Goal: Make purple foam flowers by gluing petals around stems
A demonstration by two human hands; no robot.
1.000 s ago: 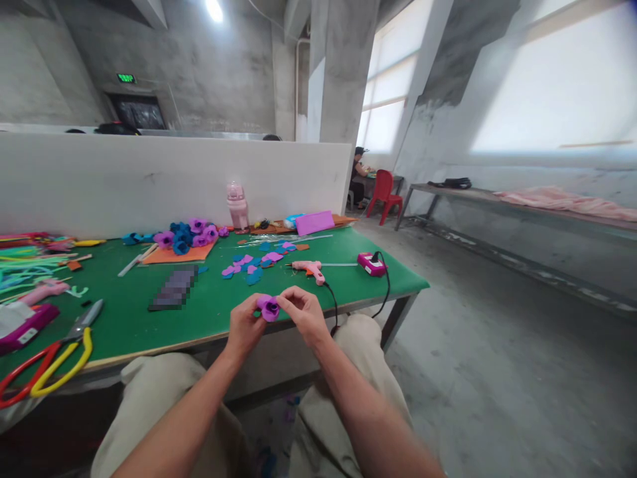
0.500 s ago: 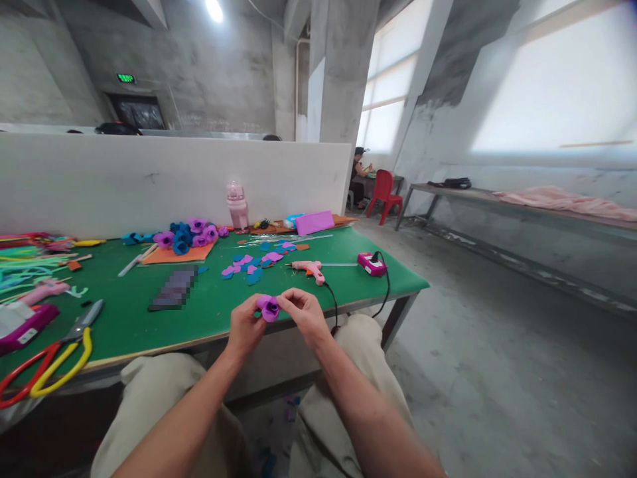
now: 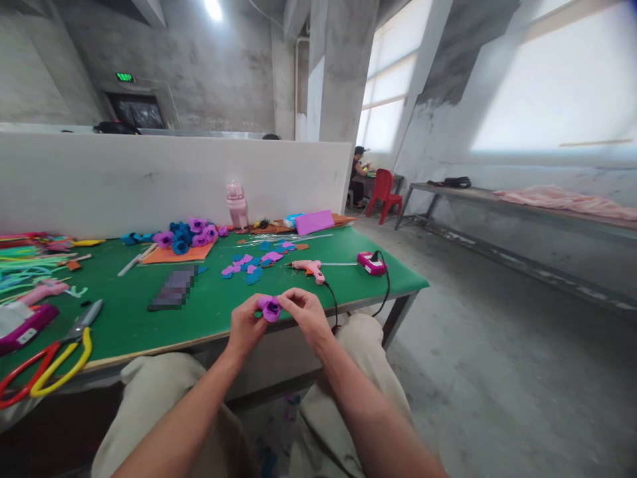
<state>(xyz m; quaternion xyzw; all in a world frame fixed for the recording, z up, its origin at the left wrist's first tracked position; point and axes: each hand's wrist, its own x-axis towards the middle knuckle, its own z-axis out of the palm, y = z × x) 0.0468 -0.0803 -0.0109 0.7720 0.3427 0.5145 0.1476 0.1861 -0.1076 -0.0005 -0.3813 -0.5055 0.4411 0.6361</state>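
Observation:
Between my hands, just over the table's front edge, is a purple craft flower (image 3: 271, 309) with a dark centre facing up. My left hand (image 3: 245, 325) is closed on its left side. The thumb and fingertips of my right hand (image 3: 304, 312) pinch a petal on its right rim. Beyond my hands lie scattered purple and blue petal pieces (image 3: 253, 270). A pink glue gun (image 3: 309, 267) rests on the table to their right, its nozzle pointing left. Finished-looking purple and blue flowers (image 3: 184, 234) sit piled on an orange sheet (image 3: 174, 255) farther back.
Large scissors (image 3: 74, 345) with red and yellow handles overhang the front left edge of the green table (image 3: 219, 299). A pixelated dark flat object (image 3: 174, 287) lies behind them. A pink bottle (image 3: 237, 207) stands by the white partition (image 3: 174, 176). The glue gun's cord runs near a magenta box (image 3: 371, 263).
The purple flower has turned and shifted very slightly to the right in my fingers. Both hands keep nearly the same place and grip.

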